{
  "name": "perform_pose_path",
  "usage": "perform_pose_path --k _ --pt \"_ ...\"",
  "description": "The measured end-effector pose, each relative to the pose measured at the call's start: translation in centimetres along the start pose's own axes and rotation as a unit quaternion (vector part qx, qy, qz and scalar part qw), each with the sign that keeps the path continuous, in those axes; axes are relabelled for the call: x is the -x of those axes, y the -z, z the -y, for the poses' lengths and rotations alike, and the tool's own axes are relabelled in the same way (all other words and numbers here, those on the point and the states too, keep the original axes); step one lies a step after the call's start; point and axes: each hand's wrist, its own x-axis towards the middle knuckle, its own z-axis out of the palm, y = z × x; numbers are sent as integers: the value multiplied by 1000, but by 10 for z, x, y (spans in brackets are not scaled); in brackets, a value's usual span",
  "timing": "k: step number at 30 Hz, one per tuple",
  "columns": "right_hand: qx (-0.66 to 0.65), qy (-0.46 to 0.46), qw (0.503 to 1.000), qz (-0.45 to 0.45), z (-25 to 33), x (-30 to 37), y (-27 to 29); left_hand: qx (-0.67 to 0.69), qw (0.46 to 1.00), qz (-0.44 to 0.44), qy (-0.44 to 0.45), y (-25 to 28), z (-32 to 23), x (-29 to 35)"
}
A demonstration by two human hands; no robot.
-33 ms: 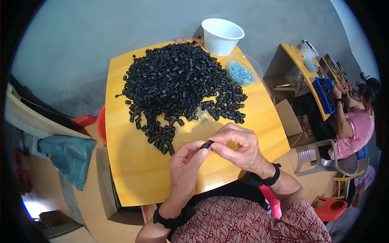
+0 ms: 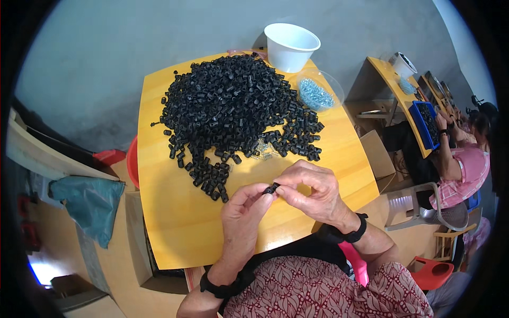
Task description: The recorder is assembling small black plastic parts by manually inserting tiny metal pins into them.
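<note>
Over the near part of the yellow wooden table (image 2: pixel 191 238), my two hands meet at a small black plastic cord lock (image 2: pixel 271 188). My left hand (image 2: pixel 239 212) pinches its left end between thumb and forefinger. The thumb and fingers of my right hand (image 2: pixel 315 192) close on its right end. Fingertips cover most of the piece, so its exact make-up is hidden. Beyond my hands spreads a big heap of like black pieces (image 2: pixel 222 100), with a smaller cluster (image 2: pixel 211 179) trailing toward my left hand. Several loose metal springs (image 2: pixel 263 151) lie at the heap's near edge.
A clear round bowl (image 2: pixel 338 87) of silvery-blue springs (image 2: pixel 316 95) stands at the table's far right, beside a white bucket (image 2: pixel 289 57). To the right, a person in a pink top (image 2: pixel 471 172) works at another table with a blue tray (image 2: pixel 426 126). Cardboard boxes (image 2: pixel 377 159) flank my table.
</note>
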Motion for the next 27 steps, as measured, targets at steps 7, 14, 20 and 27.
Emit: perform_pose_path --k 7,14,20,27 --pt "51 25 998 30 3 -2 0 -27 999 10 -16 7 7 -1" --pt "112 69 990 44 3 -3 1 -26 999 16 -37 8 17 -1" --pt "160 102 982 16 3 -2 0 -52 997 15 -51 5 19 -4" --pt "166 122 979 -11 2 7 -12 -93 994 -35 -54 7 24 6"
